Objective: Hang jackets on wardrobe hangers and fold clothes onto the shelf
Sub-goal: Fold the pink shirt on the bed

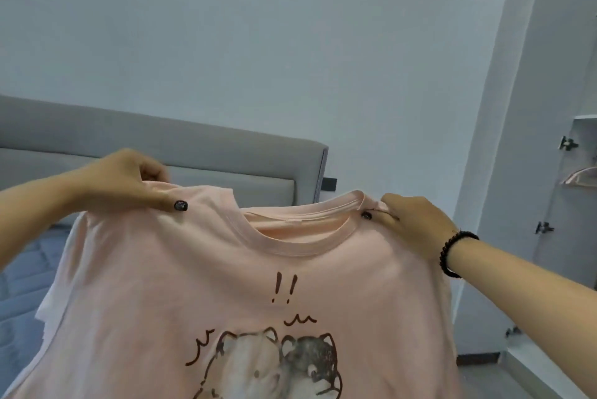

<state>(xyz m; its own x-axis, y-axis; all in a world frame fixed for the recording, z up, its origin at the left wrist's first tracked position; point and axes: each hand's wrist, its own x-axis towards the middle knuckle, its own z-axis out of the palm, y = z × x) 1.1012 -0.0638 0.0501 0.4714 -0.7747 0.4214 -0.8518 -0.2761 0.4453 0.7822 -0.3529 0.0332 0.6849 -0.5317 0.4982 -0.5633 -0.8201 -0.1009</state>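
Plainly, the pale pink cotton T-shirt with a cartoon bear print hangs front-facing, filling the view's lower centre. The left hand pinches its shoulder seam at ten o'clock of the collar, the right hand at two o'clock. To fold cleanly, I'd keep both pinches level and taut, then lower it flat onto the grey padded bed behind.

Single head cam, wearer's POV, faces fwd toward wall (tilted), close above hands; no 2nd view.
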